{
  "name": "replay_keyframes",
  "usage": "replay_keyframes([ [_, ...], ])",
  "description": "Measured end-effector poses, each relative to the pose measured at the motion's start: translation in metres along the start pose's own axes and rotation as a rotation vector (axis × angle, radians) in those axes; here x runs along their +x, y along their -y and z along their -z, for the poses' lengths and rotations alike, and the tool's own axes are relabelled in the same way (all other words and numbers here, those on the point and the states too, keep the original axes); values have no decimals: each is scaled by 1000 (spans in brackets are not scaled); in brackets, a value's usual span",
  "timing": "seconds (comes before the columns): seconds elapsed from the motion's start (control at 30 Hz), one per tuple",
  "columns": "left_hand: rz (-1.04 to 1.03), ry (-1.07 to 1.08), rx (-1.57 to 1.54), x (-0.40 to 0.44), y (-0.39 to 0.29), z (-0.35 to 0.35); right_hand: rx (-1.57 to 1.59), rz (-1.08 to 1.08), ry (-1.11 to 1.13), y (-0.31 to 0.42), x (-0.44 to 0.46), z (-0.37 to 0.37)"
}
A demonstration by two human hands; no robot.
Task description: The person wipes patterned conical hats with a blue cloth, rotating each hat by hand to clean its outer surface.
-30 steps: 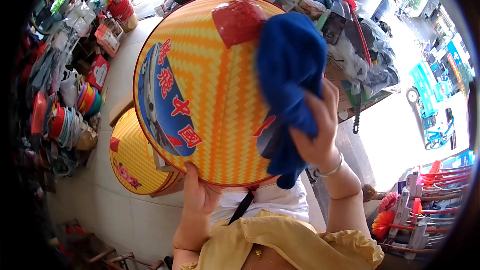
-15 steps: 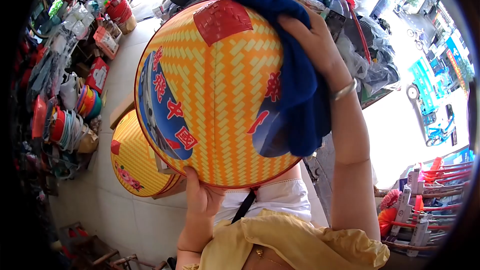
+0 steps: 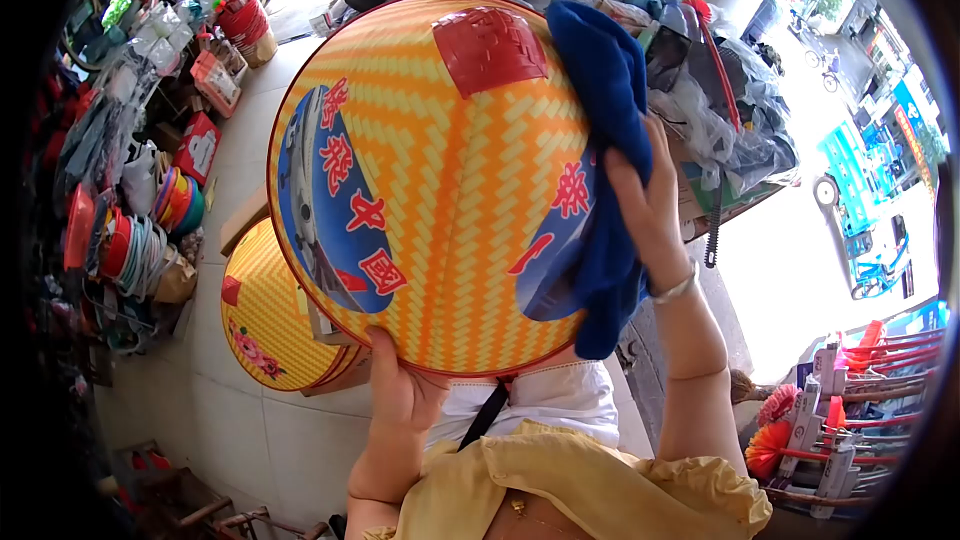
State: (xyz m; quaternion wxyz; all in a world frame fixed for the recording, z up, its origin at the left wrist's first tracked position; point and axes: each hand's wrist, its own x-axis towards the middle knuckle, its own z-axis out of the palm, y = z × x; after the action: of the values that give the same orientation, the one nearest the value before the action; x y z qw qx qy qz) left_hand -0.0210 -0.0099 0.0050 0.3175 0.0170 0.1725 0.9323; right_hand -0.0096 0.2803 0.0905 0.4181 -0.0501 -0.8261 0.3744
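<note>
A large conical hat (image 3: 450,230) with an orange and yellow weave pattern, a red patch at its peak, blue picture panels and red lettering fills the middle. My left hand (image 3: 405,392) grips its lower rim, thumb on the outer face and fingers hidden under it. On the hat's right side, my right hand (image 3: 645,205) presses a dark blue cloth (image 3: 605,90) against the surface, fingers closed around the fabric. The cloth drapes along the right rim and covers part of the right-hand panel.
Behind on the left, more conical hats (image 3: 270,330) lie stacked on the tiled floor (image 3: 310,440). Plastic-wrapped goods (image 3: 720,110) are heaped beyond the held hat. Shelved wares line the left; red-handled items (image 3: 850,410) stand right. A blue tricycle (image 3: 860,190) is outside.
My right hand and the blue cloth have slid down and right along the hat, uncovering its upper right side. The hat has turned slightly to the right; my left hand keeps its hold.
</note>
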Motion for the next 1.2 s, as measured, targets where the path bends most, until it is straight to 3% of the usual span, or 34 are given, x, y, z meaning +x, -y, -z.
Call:
replay_keyframes([
  [0.1, 2, 42, -16, 2, 2, -2, -191, 199, -17, 36, -39, -4],
  [0.17, 1, 87, -25, 2, 2, 1, -295, 363, 48, 51, -65, -13],
  [0.23, 20, -24, 125, 4, 3, 1, -331, 543, 172, 70, -87, -24],
  [0.3, -39, 65, 103, 1, 2, -1, -338, 647, 212, 77, -109, -47],
  [0.33, -196, 172, 805, -8, -7, 5, -330, 661, 246, 78, -113, -49],
  [0.43, -369, 359, 1553, -6, -22, 1, -300, 679, 262, 75, -112, -50],
  [0.53, -168, 278, 1088, -2, -13, -10, -301, 646, 128, 57, -98, -36],
  [0.6, -3, -8, 35, 5, -5, 5, -279, 497, 72, 38, -89, -20],
  [0.63, -5, -8, 25, 5, -5, 5, -274, 471, -19, 21, -84, -16],
  [0.77, 26, 18, 33, 3, -7, 6, 34, -186, -139, -17, -74, 7],
  [0.87, 47, 83, 36, 2, -6, 6, 29, -201, -203, -15, -73, 1],
  [0.97, 24, 6, 20, 0, -5, -1, -105, -115, -150, 8, -93, -6],
  [1.03, 22, 135, -25, 2, -5, -5, -216, 102, -103, 28, -112, -19],
  [1.2, -4, 44, 227, 5, -2, -12, -294, 502, 226, 85, -137, -49],
])
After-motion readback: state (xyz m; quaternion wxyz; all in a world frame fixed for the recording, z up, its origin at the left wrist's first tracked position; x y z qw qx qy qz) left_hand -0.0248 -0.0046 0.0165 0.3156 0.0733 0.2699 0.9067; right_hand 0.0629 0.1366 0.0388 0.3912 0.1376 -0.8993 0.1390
